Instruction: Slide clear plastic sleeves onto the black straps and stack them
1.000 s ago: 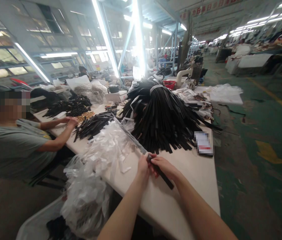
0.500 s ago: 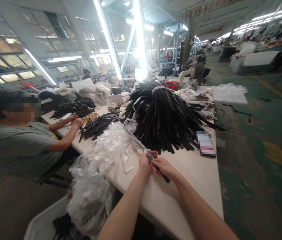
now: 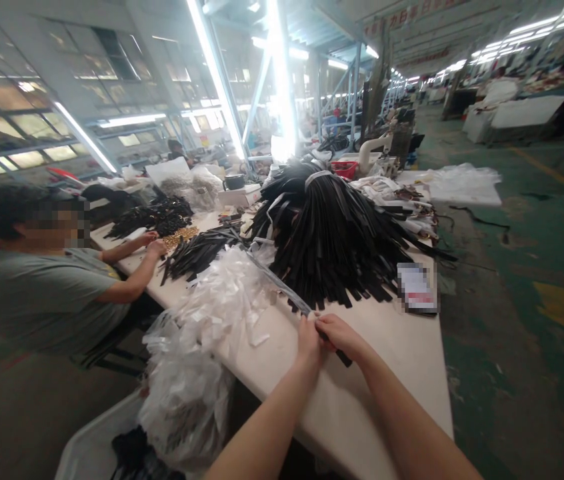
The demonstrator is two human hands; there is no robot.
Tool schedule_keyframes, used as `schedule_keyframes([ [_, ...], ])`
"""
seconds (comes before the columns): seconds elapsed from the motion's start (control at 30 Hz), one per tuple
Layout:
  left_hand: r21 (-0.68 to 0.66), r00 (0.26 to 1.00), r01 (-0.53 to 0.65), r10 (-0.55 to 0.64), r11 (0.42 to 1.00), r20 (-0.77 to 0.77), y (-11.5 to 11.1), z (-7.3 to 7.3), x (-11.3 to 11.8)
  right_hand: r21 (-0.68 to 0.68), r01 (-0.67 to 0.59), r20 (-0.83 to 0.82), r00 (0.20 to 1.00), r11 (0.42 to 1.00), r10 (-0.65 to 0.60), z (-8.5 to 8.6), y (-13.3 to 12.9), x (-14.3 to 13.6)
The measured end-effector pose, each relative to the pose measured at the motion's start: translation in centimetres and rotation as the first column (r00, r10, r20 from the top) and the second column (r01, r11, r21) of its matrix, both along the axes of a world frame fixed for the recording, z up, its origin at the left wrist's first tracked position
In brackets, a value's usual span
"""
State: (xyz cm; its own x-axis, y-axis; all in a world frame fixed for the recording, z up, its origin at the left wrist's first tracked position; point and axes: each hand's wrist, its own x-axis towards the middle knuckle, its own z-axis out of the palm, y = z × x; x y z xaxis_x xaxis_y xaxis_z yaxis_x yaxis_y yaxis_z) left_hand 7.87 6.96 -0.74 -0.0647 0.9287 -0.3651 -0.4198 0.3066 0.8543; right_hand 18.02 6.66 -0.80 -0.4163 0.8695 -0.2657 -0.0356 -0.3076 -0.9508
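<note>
A long black strap (image 3: 345,359) lies in both hands over the table, and its upper length is covered by a greyish see-through plastic wrap (image 3: 282,285). My left hand (image 3: 309,339) is closed around the strap near the lower end of the wrap. Right beside it, my right hand (image 3: 337,333) pinches the same spot, thumb and fingers together. The bare black end sticks out below my right hand. Just beyond my hands spreads a large tied bundle of black straps (image 3: 332,240). White plastic strips (image 3: 232,287) are heaped to the left.
The pale table (image 3: 392,373) carries a phone-like item (image 3: 417,290) near its right edge. A co-worker (image 3: 47,287) sits at left, hands by small gold pieces (image 3: 179,238). A bag of plastic (image 3: 182,393) hangs over a white bin (image 3: 82,433) below the table edge.
My left hand has slid down along the strap and now meets my right hand. Both hands sit slightly farther right and lower in view, and the view itself has shifted a little.
</note>
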Motion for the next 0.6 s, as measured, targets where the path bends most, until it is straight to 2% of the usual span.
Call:
schedule_keyframes([
  [0.07, -0.003, 0.998, -0.01, 0.01, 1.0, 0.064, 0.8, 0.5, -1.3, -0.004, -0.028, -0.01, 1.0, 1.0, 0.028, 0.2, 0.0, 1.0],
  [0.23, 0.061, 0.977, -0.141, 0.129, 0.988, 0.17, 7.3, 4.1, -7.8, -0.1, -0.225, -0.024, 0.974, 0.969, 0.224, 0.7, -0.3, 4.3],
  [0.3, 0.106, 0.971, -0.194, 0.176, 0.975, 0.159, 8.3, 4.8, -8.4, -0.148, -0.277, -0.053, 0.961, 0.95, 0.272, 1.1, -0.4, 4.9],
  [0.37, 0.163, 0.968, -0.229, 0.208, 0.96, 0.137, 7.3, 4.7, -7.4, -0.107, -0.217, -0.095, 0.974, 0.97, 0.208, 1.7, -0.5, 4.6],
  [0.47, 0.261, 0.981, -0.194, 0.186, 0.946, 0.056, 3.8, 3.8, -4.8, 0.08, -0.096, -0.102, 0.989, 0.992, 0.104, 2.4, -0.5, 2.4],
  [0.53, 0.308, 0.993, -0.112, 0.116, 0.945, 0.008, 2.3, 3.8, -4.0, 0.146, -0.11, -0.058, 0.991, 0.983, 0.119, 2.4, -0.5, 0.8],
  [0.6, 0.325, 0.996, -0.046, 0.017, 0.945, 0.09, 2.5, 4.8, -4.8, 0.157, -0.142, -0.008, 0.989, 0.977, 0.145, 2.0, -0.5, -0.4],
])
